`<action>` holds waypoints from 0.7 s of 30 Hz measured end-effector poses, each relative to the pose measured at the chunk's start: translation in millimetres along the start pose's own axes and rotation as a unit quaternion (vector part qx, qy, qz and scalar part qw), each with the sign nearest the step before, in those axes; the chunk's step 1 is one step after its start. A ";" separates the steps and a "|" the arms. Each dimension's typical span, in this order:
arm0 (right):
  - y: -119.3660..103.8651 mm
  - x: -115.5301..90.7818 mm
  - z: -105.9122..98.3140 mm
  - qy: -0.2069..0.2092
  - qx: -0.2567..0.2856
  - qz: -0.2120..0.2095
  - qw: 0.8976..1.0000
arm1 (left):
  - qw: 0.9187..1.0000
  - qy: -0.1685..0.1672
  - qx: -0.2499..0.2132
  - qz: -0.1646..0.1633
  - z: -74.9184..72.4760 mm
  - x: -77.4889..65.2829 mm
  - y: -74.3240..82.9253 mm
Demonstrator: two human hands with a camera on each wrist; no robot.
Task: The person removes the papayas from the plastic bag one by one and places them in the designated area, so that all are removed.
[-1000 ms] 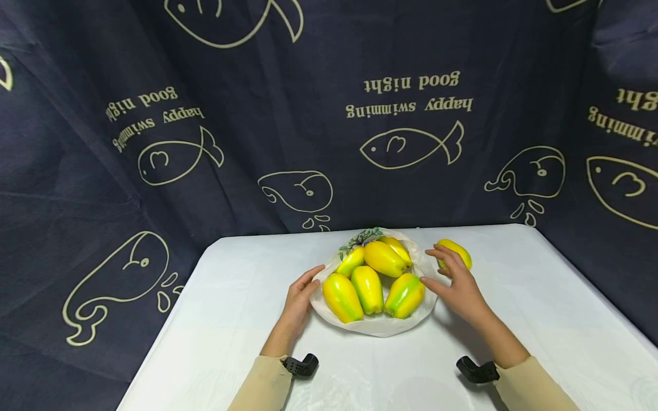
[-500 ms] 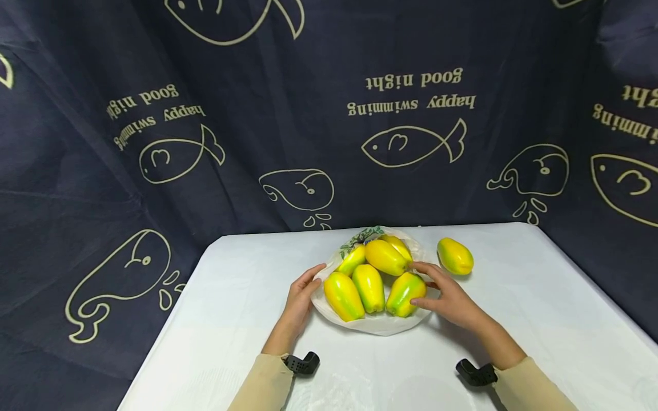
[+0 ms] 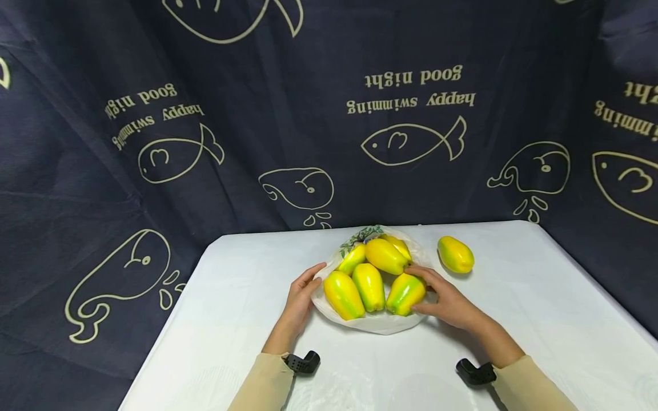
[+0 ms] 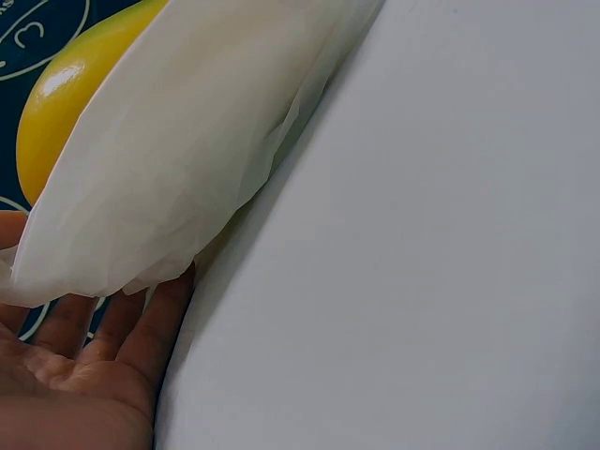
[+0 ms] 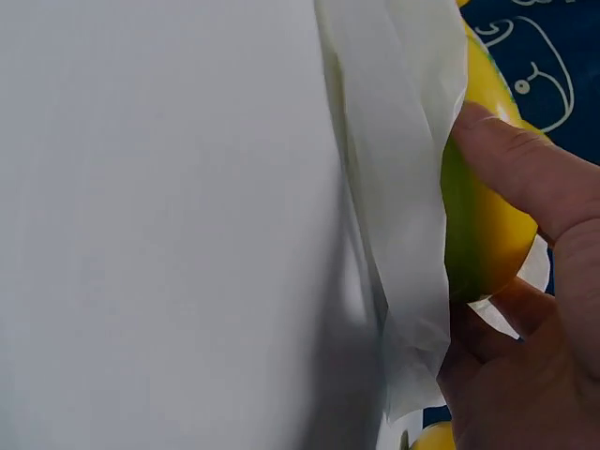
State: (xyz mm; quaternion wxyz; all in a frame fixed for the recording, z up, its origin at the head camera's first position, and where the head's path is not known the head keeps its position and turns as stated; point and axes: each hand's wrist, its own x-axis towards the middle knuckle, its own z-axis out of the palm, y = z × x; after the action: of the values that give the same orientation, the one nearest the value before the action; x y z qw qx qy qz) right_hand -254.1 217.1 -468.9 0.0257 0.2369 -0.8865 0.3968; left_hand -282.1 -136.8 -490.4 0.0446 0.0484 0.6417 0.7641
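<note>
A white plastic bag (image 3: pixel 379 326) with a green leaf print lies with its mouth wide, holding several yellow-green papayas (image 3: pixel 343 295). My left hand (image 3: pixel 298 298) pinches the bag's left rim, thumb on the inner side and fingers outside, as the left wrist view shows (image 4: pixel 103 352). At the bag's right side, my right hand (image 3: pixel 448 298) grips the nearest papaya (image 3: pixel 403 294) between thumb and fingers. In the right wrist view the thumb presses on that papaya (image 5: pixel 483 234), while the fingers curl round its other end, partly hidden by the bag's edge.
One loose papaya (image 3: pixel 455 254) lies on the white table (image 3: pixel 534 297), behind and to the right of the bag. A dark curtain (image 3: pixel 308 114) with fish and whale drawings hangs behind the table and along its sides.
My right hand has left the loose papaya at the back right, moved left into the bag's mouth and closed round the right-hand papaya. My left hand stays at the rim.
</note>
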 end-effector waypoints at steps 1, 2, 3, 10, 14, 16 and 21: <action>0.2 -0.3 -0.4 0.000 -0.004 0.000 1.000 | 1.000 -0.001 -0.001 0.001 0.3 -0.2 0.4; 0.4 -0.5 -0.5 0.000 -0.007 0.003 1.000 | 1.000 -0.001 0.000 0.002 0.6 -0.3 0.7; 0.6 -0.5 -0.6 0.001 -0.009 0.004 1.000 | 1.000 -0.001 -0.001 0.003 0.8 -0.2 0.8; 2.6 -1.5 0.1 0.010 0.000 -0.005 1.000 | 1.000 -0.002 0.003 0.005 0.3 1.1 -0.6; 3.6 -2.6 0.4 0.020 0.004 -0.010 1.000 | 1.000 -0.002 0.005 0.002 -0.7 0.8 -1.0; 4.0 -3.0 0.6 0.023 0.009 -0.004 1.000 | 1.000 -0.003 0.007 -0.002 -1.3 0.8 -1.2; 5.6 -3.7 0.2 0.035 0.031 0.004 0.999 | 1.000 -0.006 0.006 -0.005 -1.8 1.0 -1.2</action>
State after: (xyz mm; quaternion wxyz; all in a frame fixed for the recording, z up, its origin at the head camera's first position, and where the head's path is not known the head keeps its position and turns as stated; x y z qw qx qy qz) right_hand -253.2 221.5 -473.8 0.0474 0.2199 -0.8731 0.4325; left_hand -283.3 -138.3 -491.9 0.0514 0.0501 0.6464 0.7596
